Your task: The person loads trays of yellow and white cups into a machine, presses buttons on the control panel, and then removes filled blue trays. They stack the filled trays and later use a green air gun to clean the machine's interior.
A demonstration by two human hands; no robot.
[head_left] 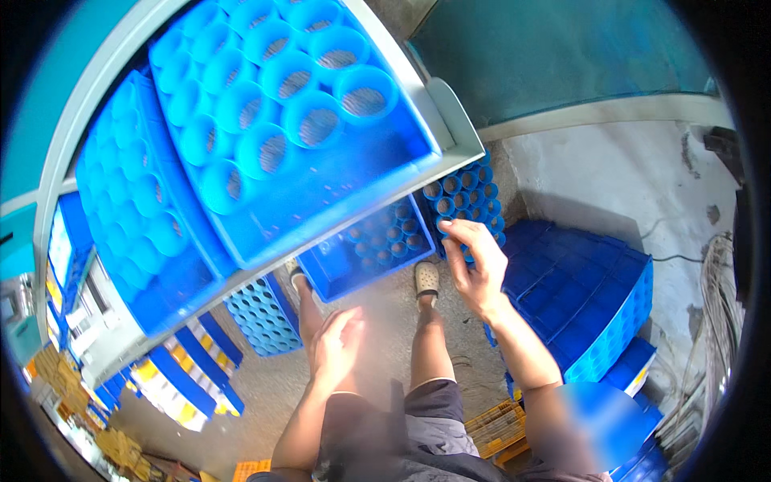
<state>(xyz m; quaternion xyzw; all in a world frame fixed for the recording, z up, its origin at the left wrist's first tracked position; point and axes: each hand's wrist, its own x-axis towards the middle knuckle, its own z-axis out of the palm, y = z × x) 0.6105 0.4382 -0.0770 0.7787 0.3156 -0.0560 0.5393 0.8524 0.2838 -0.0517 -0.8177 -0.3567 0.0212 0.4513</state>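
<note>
My left hand [336, 347] is raised in front of my legs, fingers stretched and slightly smeared, holding nothing visible. My right hand [479, 263] hangs farther right with loosely bent fingers and a gap at the thumb; nothing shows in it. Beyond both hands, a large blue bin [353, 173] rests on a white-edged bench, with rows of light-blue cups [313, 119] inside. The cups hold small greyish pieces too fine to name. Below the bench edge, between my feet, sits another blue bin [325, 265] with similar cups. Neither hand touches a bin.
A second cup-filled bin [165, 301] stands left on the bench. Light-blue cups [470, 193] stand on the floor behind my right hand. Stacked dark-blue bins [562, 281] rise at right, near bundled cables [715, 305]. A perforated light-blue crate [261, 317] and a yellow crate [494, 426] lie low.
</note>
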